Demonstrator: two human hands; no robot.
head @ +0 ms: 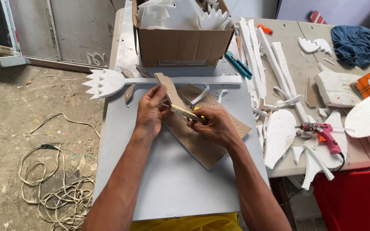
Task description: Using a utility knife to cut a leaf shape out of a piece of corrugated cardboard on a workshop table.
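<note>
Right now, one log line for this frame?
left hand: holds foam strip | right hand: knife at strip | under: cardboard | near: box, glue gun

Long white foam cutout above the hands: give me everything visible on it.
The white foam cutout looks like painted or plain foam: a jagged, spiky flower-like head at its left end, overhanging the grey board's edge, and a long straight stem running right. It lies flat in front of the cardboard box. The tan strip crosses its stem.
</note>
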